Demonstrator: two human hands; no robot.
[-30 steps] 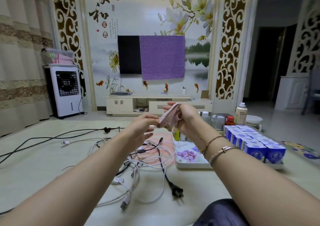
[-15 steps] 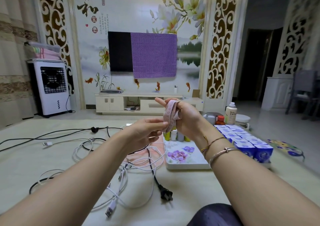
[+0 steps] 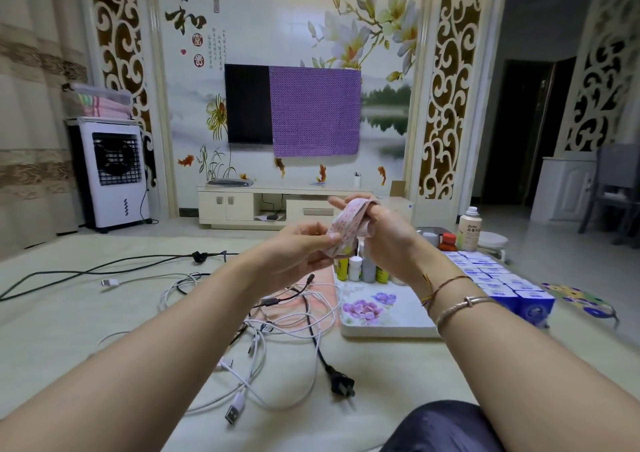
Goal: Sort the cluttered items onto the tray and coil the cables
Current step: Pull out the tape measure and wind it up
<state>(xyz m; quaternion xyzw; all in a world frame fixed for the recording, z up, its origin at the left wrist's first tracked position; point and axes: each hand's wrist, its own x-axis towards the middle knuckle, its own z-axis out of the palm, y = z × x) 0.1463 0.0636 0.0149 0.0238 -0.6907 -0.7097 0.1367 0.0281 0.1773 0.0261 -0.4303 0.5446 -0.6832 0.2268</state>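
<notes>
From the head camera, the pink measuring tape (image 3: 347,228) is held in the air above the floral tray (image 3: 381,313), looped around the curled fingers of the right hand (image 3: 384,235). The left hand (image 3: 299,252) pinches the tape's lower end between thumb and fingertips. Tangled white cables (image 3: 256,340) and a black plug (image 3: 341,385) lie on the floor left of the tray.

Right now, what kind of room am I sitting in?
Most likely a home living room: a wall-mounted TV partly draped in purple cloth, a low TV cabinet beneath it, and a floor-standing air cooler beside curtains.
</notes>
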